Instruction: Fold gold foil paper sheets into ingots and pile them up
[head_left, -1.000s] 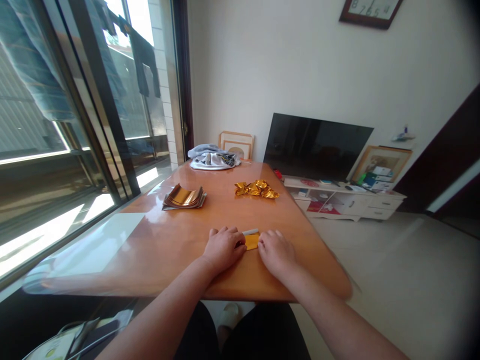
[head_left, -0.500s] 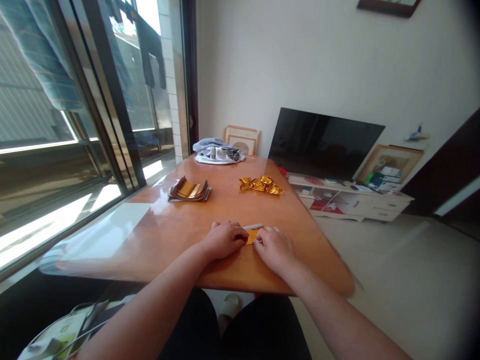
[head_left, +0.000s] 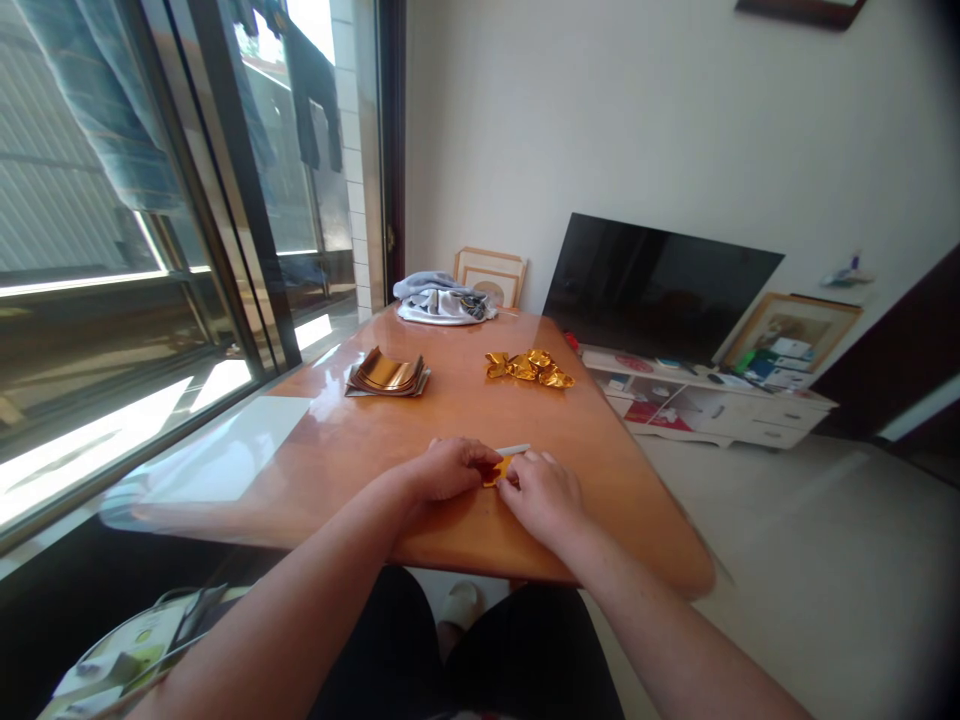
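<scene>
This looks like the living room of a home. A large flat television sits above a low white cabinet with drawers, and a framed picture leans on the wall beside it. Beyond metal-framed glass panels, clothes hang up. A pale slipper shows beneath the wooden tabletop.

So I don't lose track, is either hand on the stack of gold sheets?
No, the left hand and right hand are at the small gold piece, well apart from the stack.
</scene>
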